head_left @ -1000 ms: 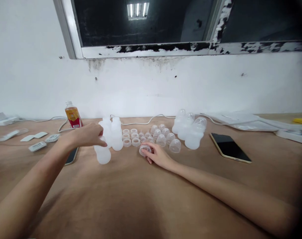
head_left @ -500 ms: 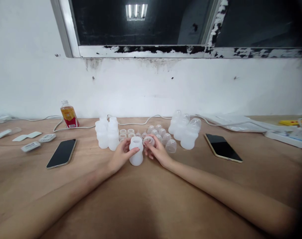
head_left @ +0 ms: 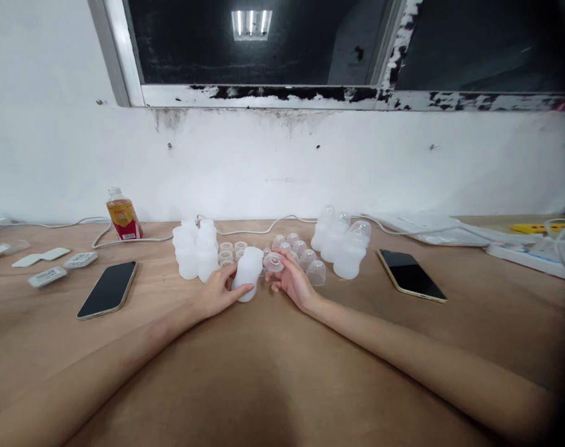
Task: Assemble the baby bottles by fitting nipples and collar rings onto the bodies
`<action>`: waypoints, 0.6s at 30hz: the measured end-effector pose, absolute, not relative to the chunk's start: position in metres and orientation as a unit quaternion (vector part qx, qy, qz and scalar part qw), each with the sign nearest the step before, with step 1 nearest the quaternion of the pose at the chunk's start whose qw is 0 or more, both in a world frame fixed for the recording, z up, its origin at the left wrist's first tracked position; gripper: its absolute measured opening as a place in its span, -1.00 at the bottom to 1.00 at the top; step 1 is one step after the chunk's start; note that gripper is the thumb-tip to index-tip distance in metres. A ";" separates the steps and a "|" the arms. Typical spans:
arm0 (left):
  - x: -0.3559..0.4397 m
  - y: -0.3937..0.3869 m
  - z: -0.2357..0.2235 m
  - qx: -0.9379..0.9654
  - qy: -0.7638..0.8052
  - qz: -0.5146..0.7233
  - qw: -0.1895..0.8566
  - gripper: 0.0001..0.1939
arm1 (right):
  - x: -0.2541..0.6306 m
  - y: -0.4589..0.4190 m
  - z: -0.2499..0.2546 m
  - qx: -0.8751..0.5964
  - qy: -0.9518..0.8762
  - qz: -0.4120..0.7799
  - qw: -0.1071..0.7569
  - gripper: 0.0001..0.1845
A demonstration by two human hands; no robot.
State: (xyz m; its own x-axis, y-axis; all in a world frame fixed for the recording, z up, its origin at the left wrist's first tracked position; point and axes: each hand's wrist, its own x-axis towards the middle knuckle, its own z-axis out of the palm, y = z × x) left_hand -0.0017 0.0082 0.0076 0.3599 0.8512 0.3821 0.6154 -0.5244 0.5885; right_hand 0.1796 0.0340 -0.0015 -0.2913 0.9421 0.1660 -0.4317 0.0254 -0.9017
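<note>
My left hand [head_left: 221, 290] is wrapped round a translucent white baby bottle [head_left: 249, 275], which tilts to the right with no cap on it. Close beside its mouth, my right hand [head_left: 294, 282] pinches a clear bottle nipple [head_left: 273, 262] that seems to sit in a collar ring. Behind the held bottle are several collar rings [head_left: 225, 251], partly covered by it. Clear dome caps [head_left: 316, 272] stand in rows just beyond my right hand. A group of open bottle bodies [head_left: 188, 257] stands to the left, and bottles with clear caps [head_left: 350, 254] stand to the right.
A phone [head_left: 108, 288] lies on the left and another phone [head_left: 410, 275] on the right. A drink bottle [head_left: 124, 214] stands near the wall. A white cable [head_left: 259, 231] runs along the back. A power strip [head_left: 529, 261] and small white packs [head_left: 48, 276] lie at the sides.
The held bottle has gone from upright to leaning right, with its base lifted toward me less. The nipple in my right hand has turned slightly. The view has shifted a little.
</note>
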 end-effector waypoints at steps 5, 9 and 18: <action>-0.006 0.011 0.005 0.795 0.484 0.345 0.124 -0.66 | 0.182 0.036 -0.003 -0.239 -0.466 0.636 0.567 -0.78; -0.007 0.010 0.003 0.813 0.465 0.333 0.114 -0.67 | 0.184 0.037 -0.001 -0.236 -0.481 0.616 0.577 -0.77; -0.007 0.008 0.002 0.863 0.393 0.305 0.088 -0.50 | 0.217 0.020 -0.002 -0.251 -0.622 0.553 0.495 -0.52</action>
State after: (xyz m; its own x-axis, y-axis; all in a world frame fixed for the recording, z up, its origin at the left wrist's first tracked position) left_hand -0.0069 0.0078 0.0018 0.5053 0.7314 0.4579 0.6242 -0.6762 0.3913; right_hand 0.2167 0.0201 -0.0022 -0.3837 0.8592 0.3385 -0.2358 0.2632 -0.9355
